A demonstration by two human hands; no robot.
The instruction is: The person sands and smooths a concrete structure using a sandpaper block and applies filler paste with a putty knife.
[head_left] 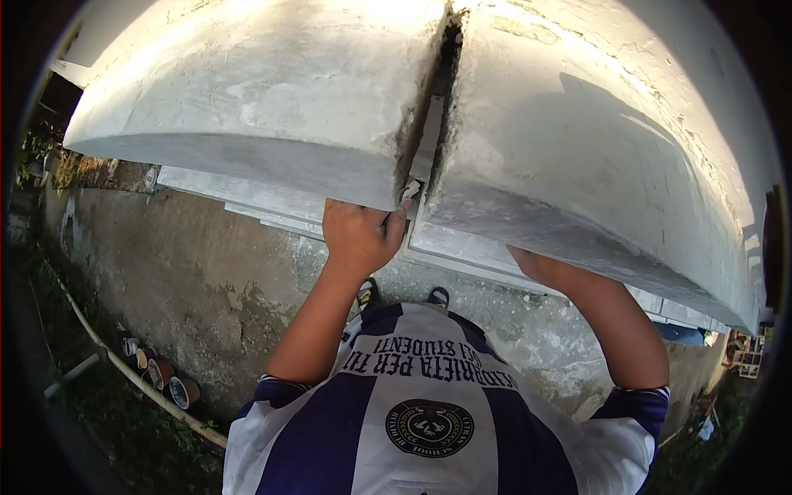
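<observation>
My left hand is raised against the lower edge of the left white plastered slab. Its thumb reaches up into the narrow gap, with a small white lump like putty at the tip. The other left fingers are hidden beneath the slab. My right hand reaches under the right white plastered slab, and only its wrist end shows. Both slabs have curved fronts and rough, chipped edges along the gap.
Below the slabs are pale ledges close to both forearms. My sandalled feet stand on a stained concrete floor. A long bamboo pole and several buckets lie along the left edge.
</observation>
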